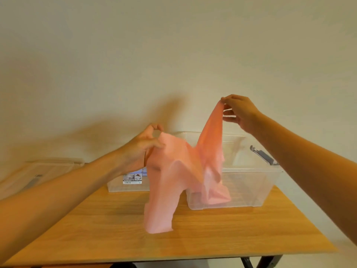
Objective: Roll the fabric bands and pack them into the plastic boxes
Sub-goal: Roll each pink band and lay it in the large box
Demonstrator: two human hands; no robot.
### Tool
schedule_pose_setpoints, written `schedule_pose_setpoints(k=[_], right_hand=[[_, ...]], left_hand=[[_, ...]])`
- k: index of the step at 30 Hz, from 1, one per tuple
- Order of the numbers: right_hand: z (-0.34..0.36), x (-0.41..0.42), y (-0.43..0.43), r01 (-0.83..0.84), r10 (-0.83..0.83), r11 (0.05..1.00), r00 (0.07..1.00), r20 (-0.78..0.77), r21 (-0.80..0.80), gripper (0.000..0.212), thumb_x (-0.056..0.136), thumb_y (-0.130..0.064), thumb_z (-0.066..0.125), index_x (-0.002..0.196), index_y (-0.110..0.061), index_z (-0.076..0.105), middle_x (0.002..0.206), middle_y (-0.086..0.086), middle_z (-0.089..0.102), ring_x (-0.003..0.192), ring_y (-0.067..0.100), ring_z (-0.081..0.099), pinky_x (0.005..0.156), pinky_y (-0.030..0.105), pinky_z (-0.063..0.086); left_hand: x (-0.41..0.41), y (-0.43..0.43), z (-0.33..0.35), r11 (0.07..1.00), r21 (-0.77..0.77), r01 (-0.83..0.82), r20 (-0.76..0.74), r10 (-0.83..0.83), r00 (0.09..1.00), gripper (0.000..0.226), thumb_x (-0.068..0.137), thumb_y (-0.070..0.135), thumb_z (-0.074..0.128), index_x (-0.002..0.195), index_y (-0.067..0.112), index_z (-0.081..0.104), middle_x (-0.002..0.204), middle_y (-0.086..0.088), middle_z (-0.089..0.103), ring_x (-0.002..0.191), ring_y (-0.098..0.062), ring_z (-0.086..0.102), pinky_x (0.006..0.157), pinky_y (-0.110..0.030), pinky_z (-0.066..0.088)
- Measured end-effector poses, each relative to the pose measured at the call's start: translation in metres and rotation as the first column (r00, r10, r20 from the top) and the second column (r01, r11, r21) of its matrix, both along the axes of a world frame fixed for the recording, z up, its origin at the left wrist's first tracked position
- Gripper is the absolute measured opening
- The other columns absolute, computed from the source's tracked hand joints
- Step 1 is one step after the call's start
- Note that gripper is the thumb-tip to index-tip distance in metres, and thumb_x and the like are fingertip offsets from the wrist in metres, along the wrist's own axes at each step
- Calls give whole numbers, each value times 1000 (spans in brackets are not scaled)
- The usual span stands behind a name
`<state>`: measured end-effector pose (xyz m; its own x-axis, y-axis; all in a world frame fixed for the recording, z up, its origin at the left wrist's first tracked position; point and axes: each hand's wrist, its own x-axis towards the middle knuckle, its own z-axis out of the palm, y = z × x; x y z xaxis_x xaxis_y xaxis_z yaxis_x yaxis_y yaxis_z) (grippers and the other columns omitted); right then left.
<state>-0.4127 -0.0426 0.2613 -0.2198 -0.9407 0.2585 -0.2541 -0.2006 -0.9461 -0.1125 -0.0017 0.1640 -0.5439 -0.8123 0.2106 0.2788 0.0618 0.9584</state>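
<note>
A long pink fabric band hangs unrolled in the air above the wooden table. My right hand pinches its upper end, raised high over the clear plastic box on the right. My left hand grips the band lower down, at its left fold. One free tail drops to the tabletop in front; another part sags inside or against the right box. A second clear box with a label stands behind my left hand, partly hidden.
A clear lid with a grey clip lies off the table's left side. A grey latch sits on the right box's rim. A plain wall stands close behind. The table's front edge and a metal leg show below.
</note>
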Motion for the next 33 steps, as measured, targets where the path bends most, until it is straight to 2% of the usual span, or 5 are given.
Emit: schedule_pose_setpoints(k=[6,14,24,30,33], right_hand=[[19,-35,-41,174,-178,984,980,85,49,18,103,0,51,90,-3,64,93,18,67,76,26,71,64,32,64],[-60,-35,-24,233,-154,936,945,-287,262,20,99,2,54,115,8,64,106,20,66,85,26,68,72,34,60],[-128,1,115,-58,3,992,898,-440,-110,42,101,-47,55,141,-33,57,135,-9,62,118,7,60,96,25,52],[-186,30,179,-64,28,990,963,-267,-129,64,90,-61,60,148,-43,42,140,-12,54,122,2,56,91,22,52],[-213,48,205,-3,3,1000,1000,2,-11,84,81,-61,67,152,-37,31,124,-10,61,108,-3,60,89,24,51]], left_hand=[[-13,0,1,998,-42,47,43,-45,998,74,73,-14,60,133,30,54,91,-19,67,70,-25,69,51,-29,55],[-36,-7,-4,987,-125,101,92,-90,992,75,70,-14,62,132,28,59,117,-14,66,103,-27,65,74,-30,56],[-61,27,-23,983,-149,111,33,-107,994,69,70,-11,62,131,22,61,123,-12,66,106,-27,63,78,-30,56],[-69,64,-58,988,-144,62,-44,-69,997,73,66,-11,67,130,25,61,122,-6,67,104,-27,66,80,-35,58],[-68,81,-83,989,-124,80,-40,-85,996,76,66,-8,70,131,30,62,127,-10,64,105,-35,63,83,-42,52]])
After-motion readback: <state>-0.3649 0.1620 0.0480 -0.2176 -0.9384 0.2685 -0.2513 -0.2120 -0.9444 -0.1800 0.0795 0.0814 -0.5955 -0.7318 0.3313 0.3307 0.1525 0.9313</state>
